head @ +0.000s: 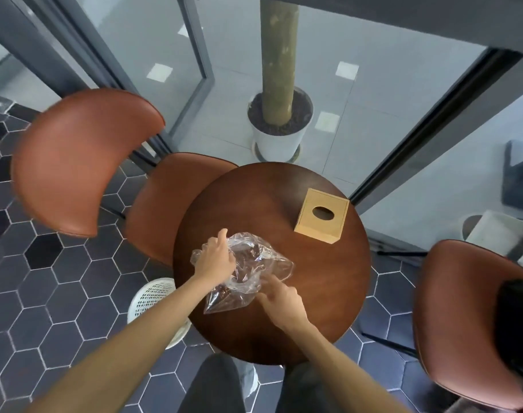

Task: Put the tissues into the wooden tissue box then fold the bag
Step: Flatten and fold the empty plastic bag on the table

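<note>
You stood over a round brown wooden surface (328,293). Everything here is placed from the wooden tissue box (322,215), which sat closed near the far right edge of that surface, oval slot facing up. No tissues showed anywhere, so they seemed already inside, though the slot looked dark and I could not confirm it.

Nearer to you than the box, and to its left, lay the clear plastic bag (248,272), crumpled and empty. Your left hand (215,259) lay on the bag's far left part, fingers curled into the film and seemingly gripping it. Your right hand (281,302) met the bag's near right edge; whether those fingers pinched the film or only pressed it, I could not tell.

The risks, as I judged them: the slick film could have trapped air and sprung open after each fold, and a crease pulled unevenly could have slid the bag toward the surface's left edge, above a white basket (153,296).
</note>
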